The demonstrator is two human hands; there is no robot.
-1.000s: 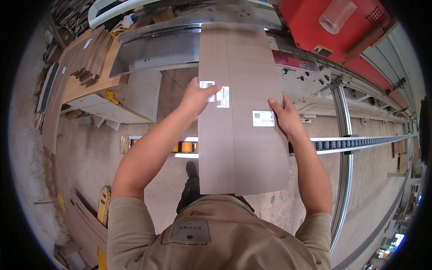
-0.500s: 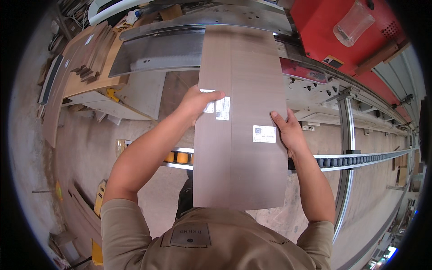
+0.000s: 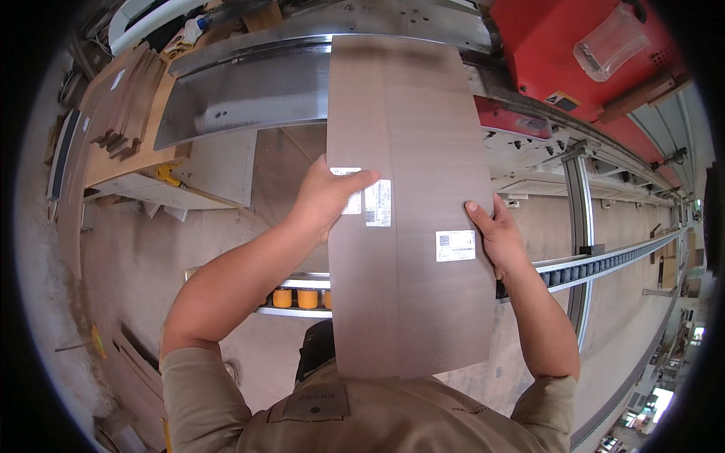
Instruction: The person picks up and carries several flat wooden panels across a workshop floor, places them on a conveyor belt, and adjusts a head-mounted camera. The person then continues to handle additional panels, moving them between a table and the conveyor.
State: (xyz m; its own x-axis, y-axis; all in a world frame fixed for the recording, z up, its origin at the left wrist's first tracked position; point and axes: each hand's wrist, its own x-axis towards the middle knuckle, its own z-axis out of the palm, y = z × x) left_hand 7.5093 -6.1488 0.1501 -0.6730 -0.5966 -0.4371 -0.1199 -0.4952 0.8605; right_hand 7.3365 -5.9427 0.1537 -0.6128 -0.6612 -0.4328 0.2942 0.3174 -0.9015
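Hands, left [image 3: 326,198] and right [image 3: 495,234], each grip the brown panel [image 3: 411,226] by its edges.

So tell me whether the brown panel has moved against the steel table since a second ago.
Yes. The brown panel has slid forward: its far end now lies further over the steel table, held by the left hand and right hand.

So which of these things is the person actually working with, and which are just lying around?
In hand:
- brown panel, held at its edges by the left hand and right hand
- white stickers on the panel

Lying about:
- stack of wooden boards on a bench
- red machine
- roller track
- clear plastic container
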